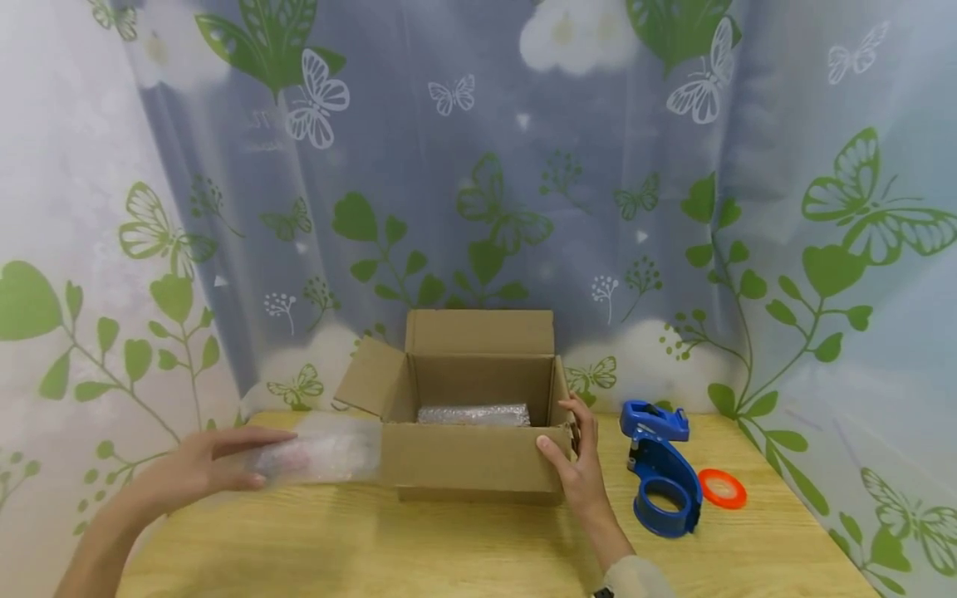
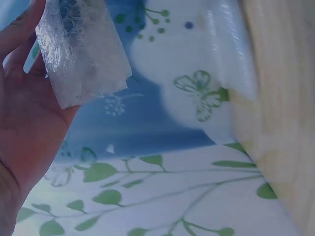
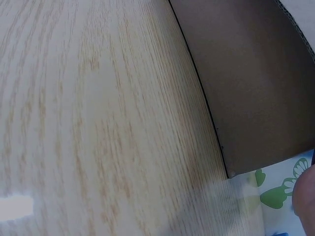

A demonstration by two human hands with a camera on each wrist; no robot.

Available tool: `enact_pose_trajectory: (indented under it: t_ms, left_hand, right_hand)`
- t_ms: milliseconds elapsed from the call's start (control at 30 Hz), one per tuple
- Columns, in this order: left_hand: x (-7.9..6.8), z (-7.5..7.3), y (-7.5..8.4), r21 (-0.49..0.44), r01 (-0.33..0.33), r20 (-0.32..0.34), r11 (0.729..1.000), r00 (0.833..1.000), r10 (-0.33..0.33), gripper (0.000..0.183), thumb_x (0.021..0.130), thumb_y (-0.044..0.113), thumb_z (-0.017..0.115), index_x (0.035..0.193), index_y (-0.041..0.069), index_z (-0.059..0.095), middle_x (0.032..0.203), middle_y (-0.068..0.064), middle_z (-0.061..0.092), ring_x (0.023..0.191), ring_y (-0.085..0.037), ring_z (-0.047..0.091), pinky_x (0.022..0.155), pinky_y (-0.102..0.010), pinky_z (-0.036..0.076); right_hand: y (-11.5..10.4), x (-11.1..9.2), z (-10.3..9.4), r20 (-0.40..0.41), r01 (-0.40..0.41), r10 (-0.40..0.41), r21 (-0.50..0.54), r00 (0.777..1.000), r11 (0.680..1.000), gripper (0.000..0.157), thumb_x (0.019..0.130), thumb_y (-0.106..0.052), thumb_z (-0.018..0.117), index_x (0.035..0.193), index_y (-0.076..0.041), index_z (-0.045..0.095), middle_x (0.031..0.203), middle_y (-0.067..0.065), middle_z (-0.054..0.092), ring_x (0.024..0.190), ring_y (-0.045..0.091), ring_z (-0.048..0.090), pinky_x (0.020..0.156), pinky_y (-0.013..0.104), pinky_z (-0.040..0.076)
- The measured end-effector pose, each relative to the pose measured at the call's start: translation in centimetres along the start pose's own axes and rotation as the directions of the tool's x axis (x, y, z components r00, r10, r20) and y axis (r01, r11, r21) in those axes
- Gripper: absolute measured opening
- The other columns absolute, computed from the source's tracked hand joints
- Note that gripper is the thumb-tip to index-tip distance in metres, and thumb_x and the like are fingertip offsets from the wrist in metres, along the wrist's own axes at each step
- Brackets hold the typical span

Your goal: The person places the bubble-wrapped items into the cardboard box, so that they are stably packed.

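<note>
An open cardboard box (image 1: 478,461) stands on the table with a bubble-wrapped bundle (image 1: 473,414) lying inside. My right hand (image 1: 579,469) grips the box at its front right corner, thumb on the front flap and fingers over the right side. To the left of the box, my left hand (image 1: 213,465) holds a bubble-wrapped package (image 2: 83,54) between thumb and fingers. What the wrap covers is blurred, with a pinkish patch showing in the head view. The right wrist view has the box's brown side (image 3: 251,88) and a fingertip (image 3: 305,199) at its edge.
Right of the box are a small blue tape dispenser (image 1: 654,421), a larger blue tape dispenser (image 1: 664,490) and an orange tape roll (image 1: 722,488). More bubble wrap (image 2: 229,49) lies along the table edge. A patterned curtain (image 1: 478,166) hangs behind the wooden table (image 1: 449,548).
</note>
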State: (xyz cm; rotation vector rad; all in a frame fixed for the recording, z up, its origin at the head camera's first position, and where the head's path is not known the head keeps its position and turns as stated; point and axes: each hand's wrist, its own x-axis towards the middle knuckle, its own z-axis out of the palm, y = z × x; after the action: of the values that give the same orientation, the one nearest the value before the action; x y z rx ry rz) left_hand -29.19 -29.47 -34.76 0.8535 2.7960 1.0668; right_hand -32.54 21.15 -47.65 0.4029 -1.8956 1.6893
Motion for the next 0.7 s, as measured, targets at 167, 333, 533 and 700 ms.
enact_pose_trajectory:
  t_ms: [167,333,533,700]
  left_hand:
    - [2.1,-0.2,2.9,0.076,-0.049,-0.078,0.996,0.995,0.054,0.047,0.096,0.034,0.075,0.141,0.036,0.064,0.143,0.004,0.064,0.131,-0.009,0.056,0.098,-0.038,0.054]
    - [4.9,-0.1,5.6,0.117,-0.116,-0.087,0.986,0.988,0.127,0.049,0.095,0.04,0.075,0.142,0.04,0.062,0.144,0.006,0.063,0.135,-0.031,0.056,0.102,-0.055,0.052]
    - [8.4,0.9,7.9,0.127,-0.203,-0.063,0.971,0.975,0.212,0.048,0.096,0.038,0.075,0.143,0.034,0.063,0.145,0.006,0.062,0.138,-0.031,0.055,0.108,-0.061,0.046]
    - [10.8,2.1,8.8,0.119,-0.197,-0.057,0.973,0.977,0.205,0.051,0.096,0.042,0.074,0.145,0.032,0.062,0.147,0.004,0.061,0.14,-0.032,0.052,0.111,-0.063,0.043]
  right_hand:
    - [-0.1,0.0,-0.1,-0.004,-0.001,0.001,-0.003,1.0,1.0,0.058,0.1,-0.011,0.065,0.15,-0.01,0.037,0.17,0.002,0.016,0.155,0.046,0.016,0.114,0.077,0.017]
    - [-0.2,0.0,-0.1,-0.002,0.0,0.0,-0.001,1.0,1.0,0.057,0.099,-0.009,0.064,0.15,-0.011,0.037,0.17,0.003,0.016,0.155,0.047,0.015,0.114,0.079,0.015]
    - [-0.1,-0.1,-0.1,-0.002,0.002,-0.002,-0.001,1.0,1.0,0.056,0.1,-0.009,0.064,0.15,-0.013,0.038,0.17,0.003,0.016,0.155,0.047,0.014,0.115,0.079,0.013]
    - [0.1,0.0,0.1,0.0,0.005,-0.005,0.004,1.0,1.0,0.057,0.1,-0.01,0.064,0.15,-0.011,0.037,0.17,0.001,0.016,0.156,0.046,0.014,0.115,0.078,0.014]
